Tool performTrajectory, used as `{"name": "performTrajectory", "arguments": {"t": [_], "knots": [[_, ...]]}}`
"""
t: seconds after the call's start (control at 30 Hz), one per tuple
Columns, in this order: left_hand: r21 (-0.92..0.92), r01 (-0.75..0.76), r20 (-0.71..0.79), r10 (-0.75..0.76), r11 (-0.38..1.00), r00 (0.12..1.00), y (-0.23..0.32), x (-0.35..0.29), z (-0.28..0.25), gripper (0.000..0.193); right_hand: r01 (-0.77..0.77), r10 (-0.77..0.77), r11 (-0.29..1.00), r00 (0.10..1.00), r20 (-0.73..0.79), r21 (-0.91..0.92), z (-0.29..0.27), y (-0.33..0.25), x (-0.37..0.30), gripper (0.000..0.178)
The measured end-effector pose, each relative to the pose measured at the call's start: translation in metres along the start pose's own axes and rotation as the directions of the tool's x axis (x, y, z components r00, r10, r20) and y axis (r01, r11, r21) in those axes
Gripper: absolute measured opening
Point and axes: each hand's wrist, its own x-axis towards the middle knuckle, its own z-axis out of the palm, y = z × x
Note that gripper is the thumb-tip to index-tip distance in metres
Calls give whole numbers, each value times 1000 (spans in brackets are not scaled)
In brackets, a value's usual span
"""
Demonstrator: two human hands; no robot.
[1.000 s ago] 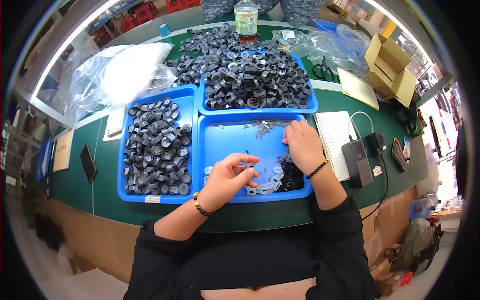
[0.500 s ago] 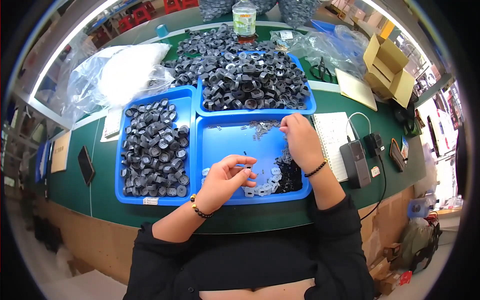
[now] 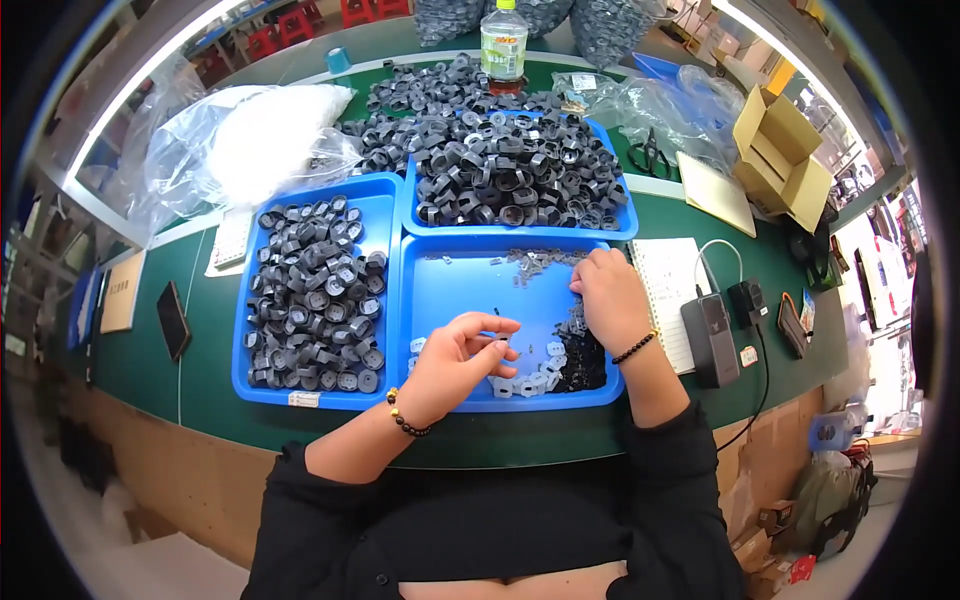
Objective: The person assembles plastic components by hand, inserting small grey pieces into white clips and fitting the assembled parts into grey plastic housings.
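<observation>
My left hand [image 3: 455, 358] hovers over the near blue tray [image 3: 465, 285], thumb and fingers pinched together on a small pale part. Just to its right lie several pale flat pieces [image 3: 528, 381] and a heap of small black pieces [image 3: 582, 362]. My right hand [image 3: 610, 298] rests palm down at the tray's far right. Its curled fingertips touch a scatter of small grey pieces [image 3: 535, 262], and what they hold is hidden.
A left blue tray [image 3: 385, 195] holds dark ring parts [image 3: 310, 295]. The far blue tray [image 3: 625, 225] is heaped with them [image 3: 520, 175]. Notebook [image 3: 668, 290], black adapter [image 3: 710, 340], phone [image 3: 172, 320], bottle [image 3: 503, 45], plastic bags [image 3: 255, 135] and cardboard box [image 3: 780, 160] surround the trays.
My right hand has slid up the near tray, from the black pieces toward the grey pieces. My left hand has stayed over the tray, its fingers working the small part.
</observation>
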Motion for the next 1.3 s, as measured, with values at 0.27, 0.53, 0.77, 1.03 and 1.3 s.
{"name": "performTrajectory", "arguments": {"t": [0.27, 0.53, 0.77, 1.03, 1.3], "knots": [[-117, 37, -33, -41, 992, 999, 7, -2, 0, 29, -318, 253, 624, 946, 201, 714, -20, -20, 12, 9], [-330, -13, -48, -3, 944, 999, 8, -1, -5, 33, -417, -6, 121, 907, 421, 901, -35, -55, 1, 18], [-349, -28, -16, 24, 937, 1000, 8, -3, -2, 34, -354, -5, 207, 932, 363, 912, -31, -59, -3, 23], [-406, 22, -15, -30, 913, 999, 11, -2, -5, 31, -305, -40, 131, 949, 313, 943, -24, -61, -5, 30], [-329, -57, -149, 7, 943, 989, 8, -1, -6, 27, -325, -31, -20, 945, 325, 945, -27, -61, -5, 36]]}}
